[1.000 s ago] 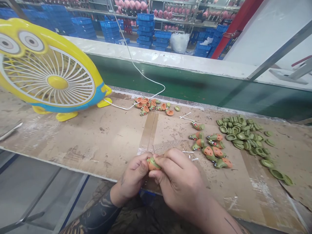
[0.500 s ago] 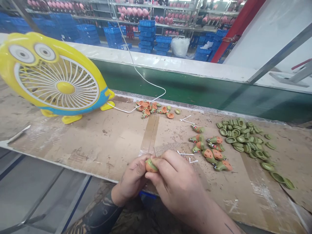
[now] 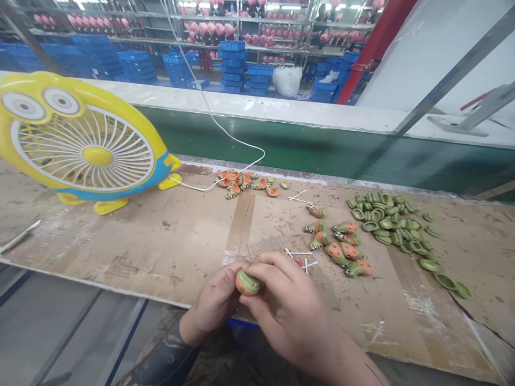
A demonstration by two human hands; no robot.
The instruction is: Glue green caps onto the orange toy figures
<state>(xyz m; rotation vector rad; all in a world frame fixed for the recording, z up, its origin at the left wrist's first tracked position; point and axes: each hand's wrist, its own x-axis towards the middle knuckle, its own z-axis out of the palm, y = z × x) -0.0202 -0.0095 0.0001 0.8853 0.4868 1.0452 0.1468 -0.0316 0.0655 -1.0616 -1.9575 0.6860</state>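
Just over the table's near edge, my left hand (image 3: 215, 300) is closed around a small orange-and-green moulded plastic piece (image 3: 247, 283). My right hand (image 3: 293, 308) pinches the same piece from the other side, thumb below and forefinger above. A green oval part faces up on it; the rest is hidden by fingers. Beyond the right hand lie cotton swabs (image 3: 300, 252) and a group of similar orange-and-green pieces (image 3: 349, 251). Farther right is a heap of loose green oval parts (image 3: 385, 222). Open orange hollow pieces (image 3: 263, 183) sit at the back.
A yellow and blue cartoon fan (image 3: 96, 155) stands on the left, its white cable (image 3: 231, 127) running up past the table's back. Cardboard (image 3: 181, 241) covers the tabletop. A green-fronted ledge (image 3: 322, 150) borders the back, with stacked blue crates (image 3: 233, 61) beyond.
Between my fingers the piece has turned, so more of its green oval part shows. My right fingers have shifted slightly on it. The whole view has moved a little.
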